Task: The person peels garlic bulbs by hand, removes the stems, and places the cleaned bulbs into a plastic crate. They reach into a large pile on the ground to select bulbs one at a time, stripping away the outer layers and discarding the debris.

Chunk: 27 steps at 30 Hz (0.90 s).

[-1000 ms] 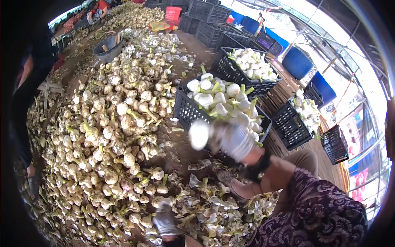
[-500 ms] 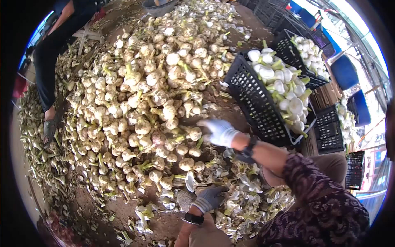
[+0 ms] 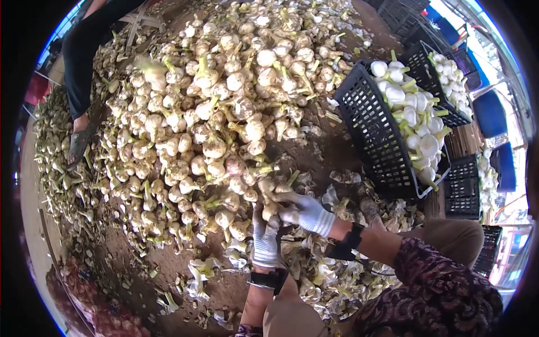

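Observation:
A garlic bulb (image 3: 270,211) with a dirt-coloured skin is between my two gloved hands at the near edge of the heap. My left hand (image 3: 266,238), in a grey and white glove, has its fingers closed about the bulb from below. From the right, my right hand (image 3: 309,214), in a white glove, grips the same bulb, its fingers reaching over the top. The glove fingers hide part of the bulb. Just beyond my hands spreads the big heap of unpeeled garlic (image 3: 213,147), many bulbs with short green stems.
A black crate (image 3: 373,135) of cleaned white garlic (image 3: 415,112) stands to the right, with more filled crates behind. Peeled skins (image 3: 325,275) cover the ground near my knees. Another person's sandalled foot (image 3: 78,145) rests at the left, beside the heap.
My right hand has come back from the heap's edge toward my body and met my left hand, which has moved up. Both now hold a bulb. The view has shifted slightly.

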### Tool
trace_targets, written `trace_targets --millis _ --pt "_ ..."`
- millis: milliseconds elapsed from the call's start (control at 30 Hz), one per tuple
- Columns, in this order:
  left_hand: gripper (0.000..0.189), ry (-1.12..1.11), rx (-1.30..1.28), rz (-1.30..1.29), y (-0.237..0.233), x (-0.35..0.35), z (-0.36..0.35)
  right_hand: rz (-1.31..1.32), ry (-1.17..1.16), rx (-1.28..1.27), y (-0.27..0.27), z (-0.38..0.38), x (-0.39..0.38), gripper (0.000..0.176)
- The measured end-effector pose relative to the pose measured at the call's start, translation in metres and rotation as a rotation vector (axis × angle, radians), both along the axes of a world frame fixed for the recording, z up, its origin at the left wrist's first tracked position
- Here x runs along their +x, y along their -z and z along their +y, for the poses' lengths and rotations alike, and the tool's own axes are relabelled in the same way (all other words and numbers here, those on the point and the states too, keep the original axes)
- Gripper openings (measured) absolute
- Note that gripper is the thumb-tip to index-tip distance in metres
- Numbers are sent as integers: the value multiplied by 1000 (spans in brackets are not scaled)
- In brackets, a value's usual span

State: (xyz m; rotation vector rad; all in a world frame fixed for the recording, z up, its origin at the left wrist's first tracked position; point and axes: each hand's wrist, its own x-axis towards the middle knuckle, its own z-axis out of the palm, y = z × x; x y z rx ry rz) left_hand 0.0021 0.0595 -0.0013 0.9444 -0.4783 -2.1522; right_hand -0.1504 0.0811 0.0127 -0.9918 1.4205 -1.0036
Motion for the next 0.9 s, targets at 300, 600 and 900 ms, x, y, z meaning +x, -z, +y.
trace_targets --millis 300,600,900 --pt "71 224 -922 -842 -17 -3 1 -98 231 304 -20 -7 1 41" --pt "70 356 -1340 -1089 -27 6 0 -331 338 298 -11 3 0 32" --pt "54 -95 -223 -26 -2 9 5 -351 120 9 -18 7 -10 36"
